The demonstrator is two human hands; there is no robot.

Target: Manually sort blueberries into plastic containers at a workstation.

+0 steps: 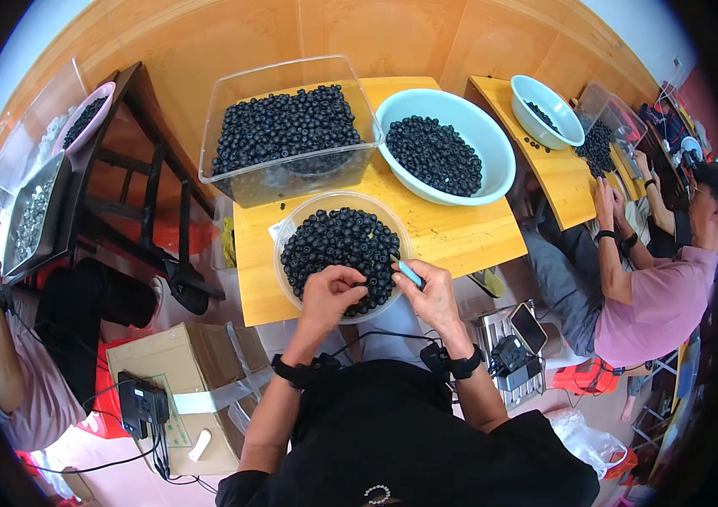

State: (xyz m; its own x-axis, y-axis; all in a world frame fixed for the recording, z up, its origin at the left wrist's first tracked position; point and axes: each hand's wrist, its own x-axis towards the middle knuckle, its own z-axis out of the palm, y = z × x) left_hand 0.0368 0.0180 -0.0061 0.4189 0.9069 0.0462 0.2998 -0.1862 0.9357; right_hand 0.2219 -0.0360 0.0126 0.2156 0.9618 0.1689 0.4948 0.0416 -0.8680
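Note:
My left hand (331,297) is closed in a pinch over the near side of a round clear tub (282,279). What its fingertips hold, if anything, is too small to make out. In my right hand (430,296) is a slim tool with a light blue handle (410,273), its tip hidden among my fingers at the tub's right side. Small round black pieces (329,241), some with a hole in the middle, fill much of the tub. Both hands are close together, and the tub sits at the near edge of a yellow wooden table (460,237).
Behind the tub stand a clear rectangular bin (266,190) and a pale blue basin (501,182), both holding more black pieces. A person (659,291) works at another table on the right; another person (16,380) sits at left. A cardboard box (198,363) stands on the floor.

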